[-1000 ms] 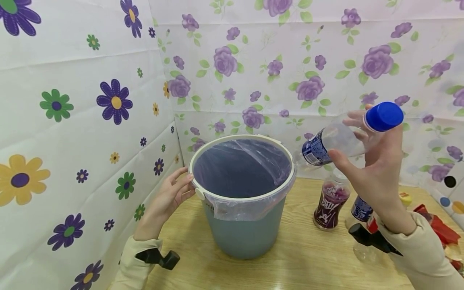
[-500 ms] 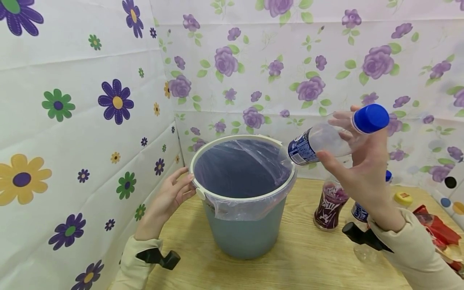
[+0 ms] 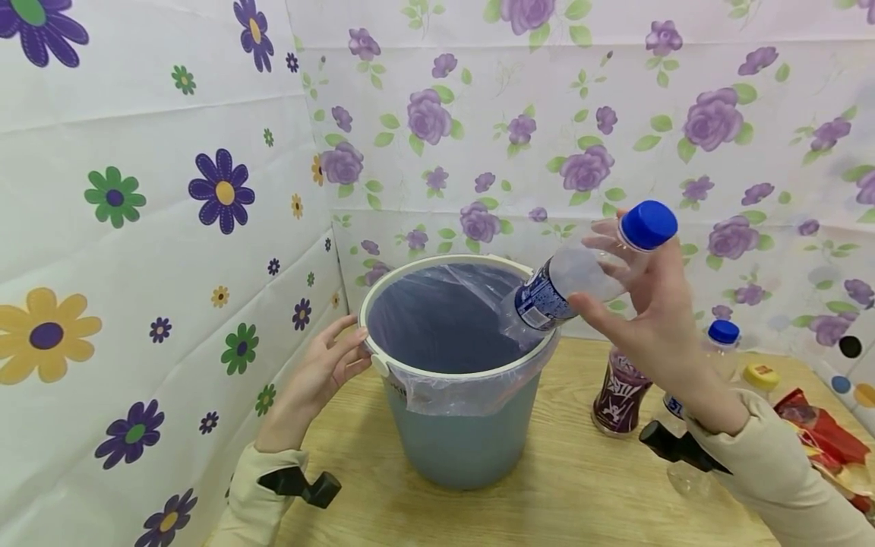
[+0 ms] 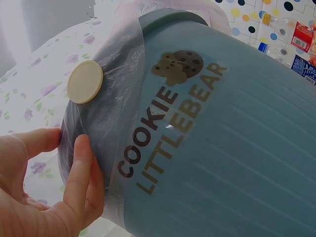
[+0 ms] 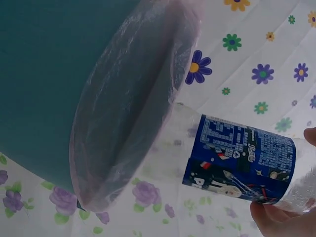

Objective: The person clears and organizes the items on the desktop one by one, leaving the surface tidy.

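Observation:
A grey-blue trash bin [image 3: 461, 441] stands on the wooden table, its cream rim lined with a thin clear plastic bag [image 3: 451, 399]. My left hand [image 3: 328, 365] grips the rim at its left side; in the left wrist view its fingertips [image 4: 81, 145] press the bag beside a cream round knob [image 4: 85, 82]. My right hand [image 3: 649, 311] holds a clear plastic bottle [image 3: 540, 300] near its blue cap, thumb on one side and fingers on the other. The bottle is tilted base-down, with its base over the bin's right rim. A dark blue label [image 5: 242, 163] wraps the bottle.
To the right of the bin stand a purple-labelled bottle [image 3: 618, 399], another blue-capped bottle [image 3: 722, 334] and a yellow-capped bottle [image 3: 761, 376]. Red wrappers [image 3: 823, 433] lie at the right edge. Flower-printed sheets [image 3: 437, 190] close off the left and back.
My right hand has carried the bottle leftward and slightly down, so its base has moved from outside the bin to over the opening. My left hand has stayed on the rim.

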`<action>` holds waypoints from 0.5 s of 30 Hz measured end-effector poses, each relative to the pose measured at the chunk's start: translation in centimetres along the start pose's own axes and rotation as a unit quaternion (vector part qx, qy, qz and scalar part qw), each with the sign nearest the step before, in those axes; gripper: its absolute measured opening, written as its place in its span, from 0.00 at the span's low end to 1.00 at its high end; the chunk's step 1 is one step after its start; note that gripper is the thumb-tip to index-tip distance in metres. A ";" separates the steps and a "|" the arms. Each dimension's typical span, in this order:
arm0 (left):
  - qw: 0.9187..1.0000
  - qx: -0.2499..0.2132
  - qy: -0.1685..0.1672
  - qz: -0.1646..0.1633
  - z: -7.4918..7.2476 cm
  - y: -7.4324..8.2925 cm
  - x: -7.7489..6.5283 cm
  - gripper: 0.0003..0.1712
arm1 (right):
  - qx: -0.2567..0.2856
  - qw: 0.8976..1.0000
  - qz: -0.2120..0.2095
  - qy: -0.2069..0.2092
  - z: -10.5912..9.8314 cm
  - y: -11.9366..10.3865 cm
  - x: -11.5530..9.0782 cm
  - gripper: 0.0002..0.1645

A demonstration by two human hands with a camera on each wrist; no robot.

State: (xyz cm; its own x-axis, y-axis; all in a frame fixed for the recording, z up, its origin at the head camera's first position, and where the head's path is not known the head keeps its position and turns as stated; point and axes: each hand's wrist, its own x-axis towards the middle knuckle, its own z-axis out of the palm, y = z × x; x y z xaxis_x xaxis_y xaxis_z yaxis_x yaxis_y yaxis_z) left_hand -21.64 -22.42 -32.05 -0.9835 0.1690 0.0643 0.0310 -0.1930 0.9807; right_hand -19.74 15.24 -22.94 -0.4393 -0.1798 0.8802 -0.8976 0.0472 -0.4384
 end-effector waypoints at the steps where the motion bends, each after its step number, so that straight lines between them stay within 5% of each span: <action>1: 1.000 0.000 0.000 -0.001 0.0 0.0 0.0 0.41 | 0.001 1.000 0.007 -0.007 0.1 0.0 0.0 0.47; 15: 1.000 0.007 0.007 -0.001 0.0 -0.1 0.1 0.40 | -0.071 0.989 0.077 -0.102 0.3 1.7 -1.1 0.53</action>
State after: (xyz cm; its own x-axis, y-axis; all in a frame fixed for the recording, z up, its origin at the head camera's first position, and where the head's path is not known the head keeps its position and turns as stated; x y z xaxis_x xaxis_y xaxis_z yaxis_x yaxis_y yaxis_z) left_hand -21.79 -22.39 -32.14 -0.9861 0.1554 0.0596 0.0311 -0.1797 0.9832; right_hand -20.72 15.23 -24.72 -0.5683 -0.3533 0.7431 -0.8226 0.2250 -0.5222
